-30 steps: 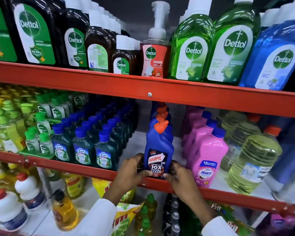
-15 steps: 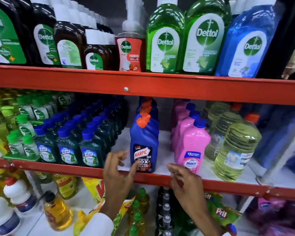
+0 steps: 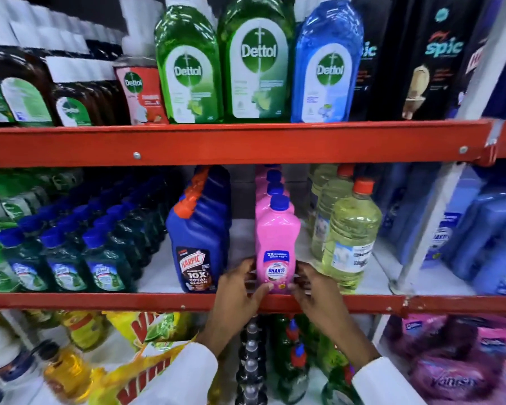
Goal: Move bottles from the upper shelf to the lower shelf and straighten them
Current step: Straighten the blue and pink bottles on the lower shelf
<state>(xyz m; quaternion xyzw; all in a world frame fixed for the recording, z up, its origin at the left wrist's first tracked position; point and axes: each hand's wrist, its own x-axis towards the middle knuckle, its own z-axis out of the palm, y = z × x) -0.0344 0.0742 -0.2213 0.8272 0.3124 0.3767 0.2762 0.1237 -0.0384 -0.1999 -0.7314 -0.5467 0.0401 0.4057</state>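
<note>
A pink Shakti bottle (image 3: 277, 235) with a blue cap stands upright at the front of the middle shelf (image 3: 100, 301), heading a row of like bottles. My left hand (image 3: 240, 287) grips its lower left side and my right hand (image 3: 313, 285) grips its lower right side, fingers on the label. Just left stands a blue Harpic bottle (image 3: 199, 238) with an orange cap, apart from my hands. On the upper shelf (image 3: 246, 141) stand green Dettol bottles (image 3: 187, 65) and a blue Dettol bottle (image 3: 327, 62).
Yellow-green bottles with orange caps (image 3: 348, 235) stand right of the pink row. Dark green bottles with blue caps (image 3: 65, 258) fill the left. A grey upright post (image 3: 421, 229) divides the rack. Below are pouches and more bottles (image 3: 251, 361).
My hands let go of the Harpic bottle and moved right onto the pink Shakti bottle. The view has swung right and closer.
</note>
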